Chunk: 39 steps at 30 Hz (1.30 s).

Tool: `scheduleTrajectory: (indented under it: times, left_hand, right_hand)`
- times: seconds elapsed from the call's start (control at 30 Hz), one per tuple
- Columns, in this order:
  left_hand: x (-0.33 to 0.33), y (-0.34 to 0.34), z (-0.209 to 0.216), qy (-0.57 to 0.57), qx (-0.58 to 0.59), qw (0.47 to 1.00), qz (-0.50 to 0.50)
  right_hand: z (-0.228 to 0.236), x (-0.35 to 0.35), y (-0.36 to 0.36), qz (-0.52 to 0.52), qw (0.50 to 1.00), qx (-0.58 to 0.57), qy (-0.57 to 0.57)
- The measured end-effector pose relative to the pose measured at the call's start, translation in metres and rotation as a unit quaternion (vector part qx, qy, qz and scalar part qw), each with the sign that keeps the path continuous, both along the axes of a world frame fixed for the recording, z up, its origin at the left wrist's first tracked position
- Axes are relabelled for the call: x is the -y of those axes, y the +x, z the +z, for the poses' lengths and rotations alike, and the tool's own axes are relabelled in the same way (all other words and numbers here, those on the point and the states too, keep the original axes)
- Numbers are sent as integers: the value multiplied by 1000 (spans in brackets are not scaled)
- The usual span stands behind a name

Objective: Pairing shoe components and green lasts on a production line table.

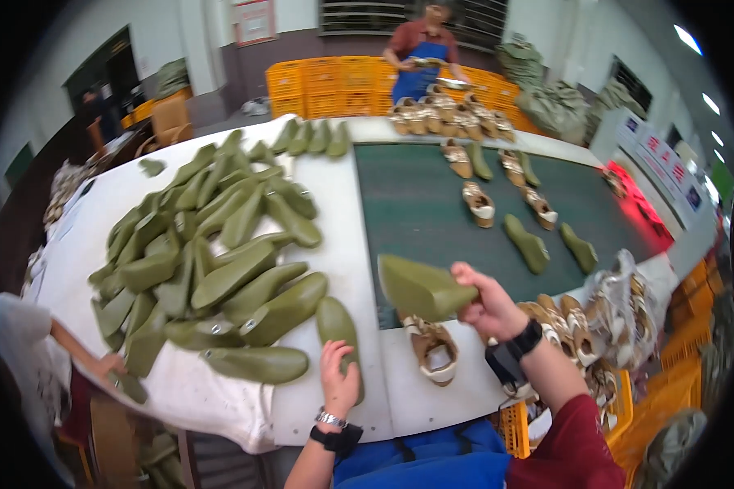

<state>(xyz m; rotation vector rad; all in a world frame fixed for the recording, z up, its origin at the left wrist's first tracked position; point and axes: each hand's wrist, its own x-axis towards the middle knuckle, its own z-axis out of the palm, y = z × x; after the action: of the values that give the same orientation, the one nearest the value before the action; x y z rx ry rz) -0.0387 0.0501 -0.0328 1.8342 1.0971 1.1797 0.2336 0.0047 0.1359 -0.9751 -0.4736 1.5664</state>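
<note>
Head view: the right hand (485, 303) grips one end of a green shoe mould (422, 290), raised near the edge of the dark green belt (420, 212). The left hand (339, 376) rests at a second mould (334, 320) on the white table (387, 391); whether it grips cannot be told. Writing: red characters mark the white panel (669, 171) beyond the belt; the red-bordered wall notice (255, 22) is too small to read.

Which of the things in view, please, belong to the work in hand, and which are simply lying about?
Apparently in use:
- green last in the right hand
- second last under the left hand
- nearby shoe
- heap of lasts

Seemingly just lying about:
- orange crates
- bulky sacks
- brown chair
</note>
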Motion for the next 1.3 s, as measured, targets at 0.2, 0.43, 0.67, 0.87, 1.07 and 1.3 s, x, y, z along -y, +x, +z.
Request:
scheduleTrajectory:
  times: [0.2,0.43,0.67,0.87,1.07,1.3]
  left_hand:
    - [2,3,13,-17,-11,999,-25]
    - [4,4,17,-45,-34,998,-16]
    - [3,6,18,-41,-27,999,-15]
    - [2,3,10,-17,-29,999,-21]
    - [9,9,19,115,-174,978,-12]
    - [60,78,58,120,-197,960,-159]
  right_hand:
    - [-46,-71,103,-34,749,658,65]
    - [-180,-101,127,103,516,846,-80]
    - [-150,-108,122,170,537,814,-144]
    - [-43,-45,83,349,472,808,-43]
    - [-64,89,-4,380,520,754,131]
    - [-116,131,-48,213,615,746,143]
